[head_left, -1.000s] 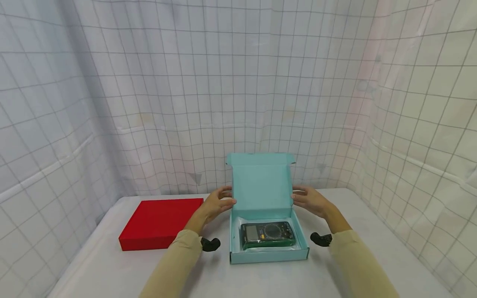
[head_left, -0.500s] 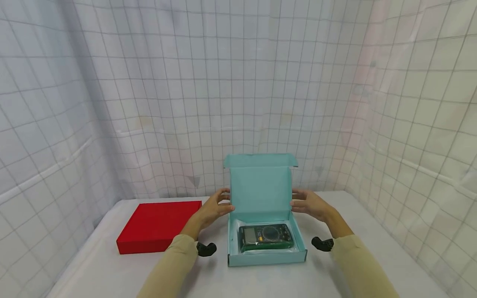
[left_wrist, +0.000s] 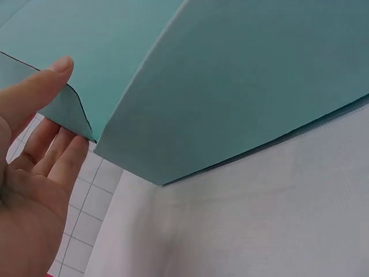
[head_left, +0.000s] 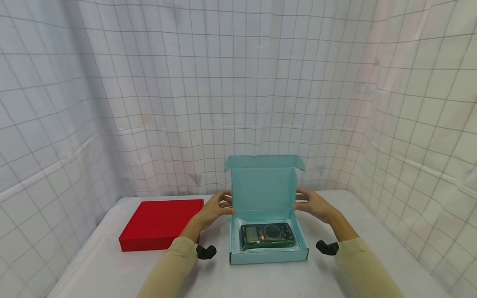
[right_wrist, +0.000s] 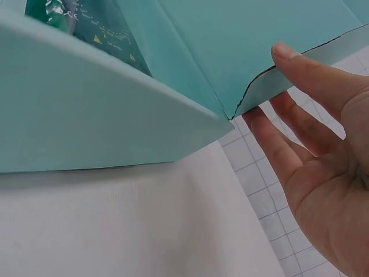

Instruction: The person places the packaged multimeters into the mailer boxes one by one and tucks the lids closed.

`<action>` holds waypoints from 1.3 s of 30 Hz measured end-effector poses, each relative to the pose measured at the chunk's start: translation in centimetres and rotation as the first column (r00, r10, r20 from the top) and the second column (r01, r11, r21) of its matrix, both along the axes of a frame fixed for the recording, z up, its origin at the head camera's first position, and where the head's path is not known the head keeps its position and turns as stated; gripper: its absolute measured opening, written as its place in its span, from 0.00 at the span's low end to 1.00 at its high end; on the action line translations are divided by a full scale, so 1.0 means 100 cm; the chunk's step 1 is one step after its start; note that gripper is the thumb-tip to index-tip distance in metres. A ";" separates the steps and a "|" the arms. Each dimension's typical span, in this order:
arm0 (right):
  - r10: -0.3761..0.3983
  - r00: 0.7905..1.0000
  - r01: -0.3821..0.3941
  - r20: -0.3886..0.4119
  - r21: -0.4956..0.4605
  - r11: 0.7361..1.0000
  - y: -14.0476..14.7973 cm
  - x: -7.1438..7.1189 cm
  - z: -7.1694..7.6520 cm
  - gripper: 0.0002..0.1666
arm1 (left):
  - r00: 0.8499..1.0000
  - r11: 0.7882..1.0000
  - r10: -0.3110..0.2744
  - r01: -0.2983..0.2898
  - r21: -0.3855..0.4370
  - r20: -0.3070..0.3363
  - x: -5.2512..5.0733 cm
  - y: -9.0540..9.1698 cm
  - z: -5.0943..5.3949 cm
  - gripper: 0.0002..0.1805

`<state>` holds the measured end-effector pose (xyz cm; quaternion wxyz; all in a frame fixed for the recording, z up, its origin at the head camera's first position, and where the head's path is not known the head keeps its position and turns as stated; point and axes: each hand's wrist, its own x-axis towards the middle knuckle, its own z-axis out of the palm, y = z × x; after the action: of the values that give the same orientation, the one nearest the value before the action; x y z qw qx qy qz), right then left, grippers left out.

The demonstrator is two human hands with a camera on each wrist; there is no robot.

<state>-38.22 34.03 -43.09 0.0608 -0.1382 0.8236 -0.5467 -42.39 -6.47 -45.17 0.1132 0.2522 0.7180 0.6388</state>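
Note:
A light-blue cardboard box stands with its lid raised upright at the back. Inside lies a multimeter in clear plastic wrap, its dial and screen facing up. My left hand pinches the lid's left side flap near the hinge, thumb on the inner face and fingers behind. On the other side, my right hand pinches the right side flap the same way. In both wrist views the flaps stick out from the lid beside the box walls.
A flat red box lies on the white-covered table, left of my left forearm. Grid-patterned white curtains hang behind the table and on both sides. A black wrist device sits at each cuff.
The lid's side edges and top-flap ears have spread outward, mostly on the right. My right hand has shifted slightly right with the flap. The multimeter and red box stay in place.

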 end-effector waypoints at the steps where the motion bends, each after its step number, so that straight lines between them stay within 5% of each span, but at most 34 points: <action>1: 0.002 1.000 -0.002 -0.003 0.002 1.000 0.000 0.001 0.000 0.50 | 1.000 1.000 0.001 -0.001 0.003 -0.004 0.001 0.001 0.000 0.36; 9: -0.013 1.000 0.013 0.000 -0.016 1.000 0.003 0.006 -0.003 0.53 | 1.000 1.000 -0.001 0.001 -0.014 -0.010 0.007 0.003 0.000 0.34; 25: 0.072 0.996 -0.072 -0.042 0.013 0.997 0.003 0.015 -0.009 0.52 | 0.990 0.989 0.030 -0.049 -0.137 -0.141 0.014 -0.005 -0.004 0.35; 39: 0.039 0.997 -0.034 -0.061 0.080 0.996 0.003 0.024 -0.015 0.48 | 0.998 0.985 0.029 -0.038 -0.170 -0.059 0.021 -0.011 -0.003 0.32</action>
<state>-35.82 34.36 -44.58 0.0503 -0.1677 0.8434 -0.5079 -40.29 -7.52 -45.51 0.1034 0.2474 0.7771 0.5694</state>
